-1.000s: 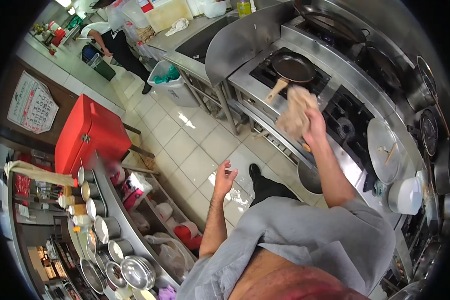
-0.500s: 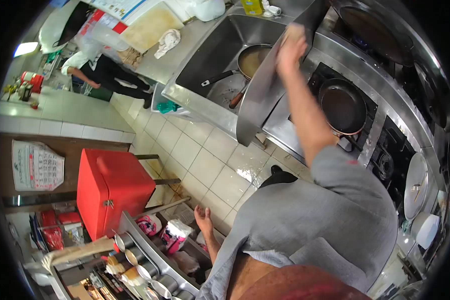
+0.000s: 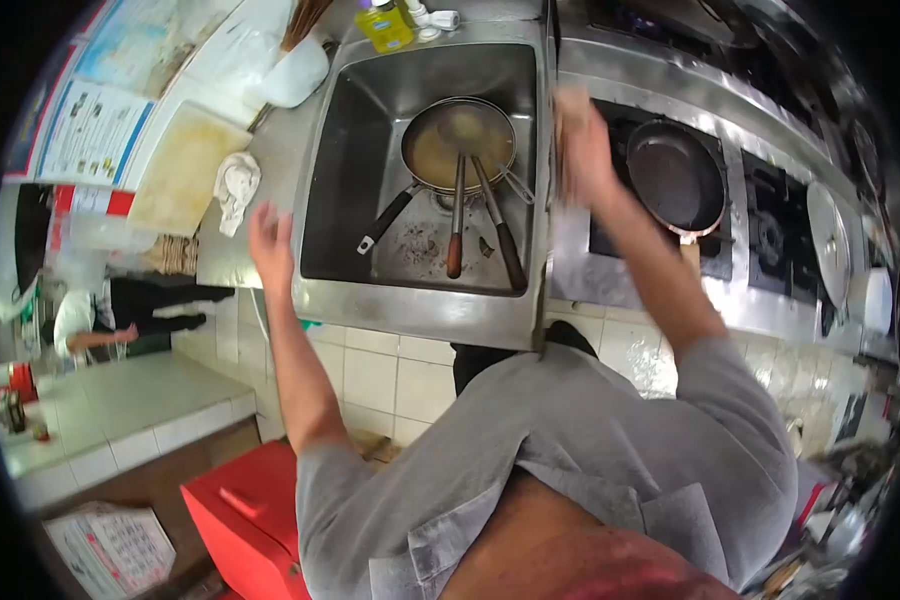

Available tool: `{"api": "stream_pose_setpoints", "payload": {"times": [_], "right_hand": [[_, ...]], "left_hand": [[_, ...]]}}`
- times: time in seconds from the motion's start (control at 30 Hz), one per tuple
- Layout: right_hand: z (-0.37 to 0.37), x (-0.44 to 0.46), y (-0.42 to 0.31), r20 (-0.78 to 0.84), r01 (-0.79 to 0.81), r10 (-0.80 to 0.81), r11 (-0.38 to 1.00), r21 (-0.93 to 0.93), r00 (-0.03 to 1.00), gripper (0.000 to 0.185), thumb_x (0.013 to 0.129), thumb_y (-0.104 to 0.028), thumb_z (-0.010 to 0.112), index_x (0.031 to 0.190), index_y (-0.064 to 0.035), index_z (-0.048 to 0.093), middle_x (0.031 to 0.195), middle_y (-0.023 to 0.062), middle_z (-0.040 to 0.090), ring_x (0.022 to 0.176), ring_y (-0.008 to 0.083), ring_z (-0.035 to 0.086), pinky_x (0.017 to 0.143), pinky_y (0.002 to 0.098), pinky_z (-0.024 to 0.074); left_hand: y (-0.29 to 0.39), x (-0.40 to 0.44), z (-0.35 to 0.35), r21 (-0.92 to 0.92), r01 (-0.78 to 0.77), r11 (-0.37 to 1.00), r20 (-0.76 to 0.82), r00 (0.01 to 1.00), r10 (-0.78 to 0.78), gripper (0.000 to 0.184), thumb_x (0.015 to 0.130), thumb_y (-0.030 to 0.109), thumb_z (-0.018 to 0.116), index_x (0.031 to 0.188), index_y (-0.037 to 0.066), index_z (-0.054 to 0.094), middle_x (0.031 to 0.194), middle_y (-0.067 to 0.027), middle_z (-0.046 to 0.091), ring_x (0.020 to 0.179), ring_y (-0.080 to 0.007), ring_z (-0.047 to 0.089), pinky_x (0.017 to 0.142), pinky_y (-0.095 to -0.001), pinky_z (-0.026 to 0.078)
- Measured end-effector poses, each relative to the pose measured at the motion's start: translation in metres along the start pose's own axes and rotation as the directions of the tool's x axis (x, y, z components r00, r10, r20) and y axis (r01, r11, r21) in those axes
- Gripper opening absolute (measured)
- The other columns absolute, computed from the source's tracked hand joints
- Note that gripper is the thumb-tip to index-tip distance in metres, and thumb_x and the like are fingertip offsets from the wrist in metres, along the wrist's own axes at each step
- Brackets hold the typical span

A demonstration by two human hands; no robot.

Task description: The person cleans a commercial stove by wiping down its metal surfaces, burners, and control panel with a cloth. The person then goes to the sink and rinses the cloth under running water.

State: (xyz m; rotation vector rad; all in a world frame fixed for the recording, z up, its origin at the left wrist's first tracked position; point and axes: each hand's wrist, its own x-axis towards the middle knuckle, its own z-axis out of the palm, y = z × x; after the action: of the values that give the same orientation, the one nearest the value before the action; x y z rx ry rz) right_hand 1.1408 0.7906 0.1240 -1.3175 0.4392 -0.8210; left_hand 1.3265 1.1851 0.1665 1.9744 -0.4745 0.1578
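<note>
My right hand (image 3: 592,165) is up beside the thin metal partition (image 3: 552,60) between sink and stove. Its fingers are closed around a pale beige thing (image 3: 572,108), too blurred to name. My left hand (image 3: 272,240) is raised by the left rim of the steel sink (image 3: 420,318), fingers apart and holding nothing. In the sink a black-handled frying pan (image 3: 425,150) holds murky liquid. A ladle (image 3: 459,200) and other long-handled utensils rest in it, their handles sloping toward me.
A black frying pan (image 3: 676,178) sits on the stove at right, near a round metal lid (image 3: 828,240). A white cloth (image 3: 237,190) and a stained cutting board (image 3: 185,170) lie left of the sink. Another person (image 3: 120,320) stands at far left, beyond the red box (image 3: 245,510).
The view has turned toward the sink, which now faces me squarely. My left hand has come up from low by the shelves to the sink's left side. My right hand stays by the partition.
</note>
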Motion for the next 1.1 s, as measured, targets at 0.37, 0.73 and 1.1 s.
{"api": "stream_pose_setpoints", "payload": {"times": [0.37,0.73,1.1], "right_hand": [[-0.029,-0.151,-0.021,-0.229,-0.592,0.548,0.768,-0.243,0.805,0.045,0.088,-0.039,0.050,0.106,0.0016,0.061,0.092,0.0070,0.063,0.086,0.0140,0.055,0.078,0.0327,0.0448],[0.075,-0.127,-0.219,-0.175,0.005,-0.017,0.998,-0.067,0.984,0.018,0.089,-0.011,0.052,0.104,-0.0032,0.058,0.093,0.0036,0.060,0.087,0.0095,0.055,0.080,0.0263,0.0449],[0.180,0.052,0.030,0.024,-0.191,0.244,0.812,-0.552,0.969,0.024,0.084,-0.020,0.053,0.098,-0.0025,0.061,0.090,0.0132,0.064,0.089,0.0190,0.059,0.081,0.0328,0.0439]], "left_hand": [[0.030,0.198,0.230,-0.003,-0.704,0.710,0.514,0.608,0.605,0.046,0.076,0.024,0.067,0.115,0.004,0.053,0.115,-0.0186,0.052,0.107,-0.0361,0.048,0.092,-0.0430,0.039],[-0.008,0.340,0.392,-0.036,-0.855,0.518,0.807,0.281,0.520,0.064,0.076,0.014,0.065,0.129,-0.002,0.034,0.129,-0.0244,0.040,0.116,-0.0411,0.042,0.097,-0.0423,0.036],[0.013,0.296,0.365,0.115,-0.876,0.468,0.646,0.424,0.635,0.042,0.068,0.015,0.072,0.099,0.005,0.046,0.102,-0.0145,0.048,0.097,-0.0360,0.053,0.079,-0.0446,0.046]]}}
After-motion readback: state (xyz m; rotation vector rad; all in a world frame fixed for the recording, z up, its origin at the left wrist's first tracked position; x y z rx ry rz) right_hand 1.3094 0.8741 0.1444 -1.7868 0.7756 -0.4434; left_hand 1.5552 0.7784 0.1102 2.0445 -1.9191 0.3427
